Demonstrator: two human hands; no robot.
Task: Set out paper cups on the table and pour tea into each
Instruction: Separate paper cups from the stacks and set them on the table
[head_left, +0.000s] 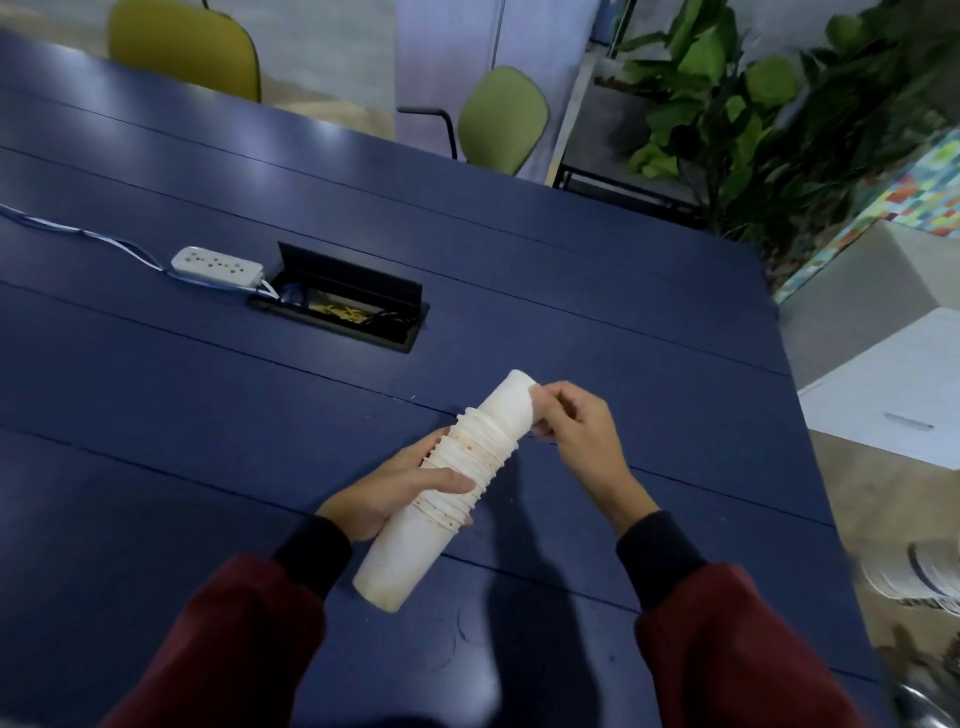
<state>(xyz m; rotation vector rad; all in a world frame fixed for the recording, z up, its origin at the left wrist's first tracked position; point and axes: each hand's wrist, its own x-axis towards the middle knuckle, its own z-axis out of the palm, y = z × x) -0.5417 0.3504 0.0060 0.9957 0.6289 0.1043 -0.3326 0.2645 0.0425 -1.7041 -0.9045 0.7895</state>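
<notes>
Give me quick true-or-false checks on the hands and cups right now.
1. The left hand grips the stack of white paper cups. True.
2. The right hand lies flat on the dark blue table. False: it pinches the end cup of the stack.
3. Single cups already stand on the table. False: every cup in view is in the stack.
4. A white power strip lies beside the open black cable box. True.

Open tabletop extends right and near of the cable hatch. The hatch lid stands raised; a power strip lies just left of it, its cord trailing far left across the surface.
</notes>
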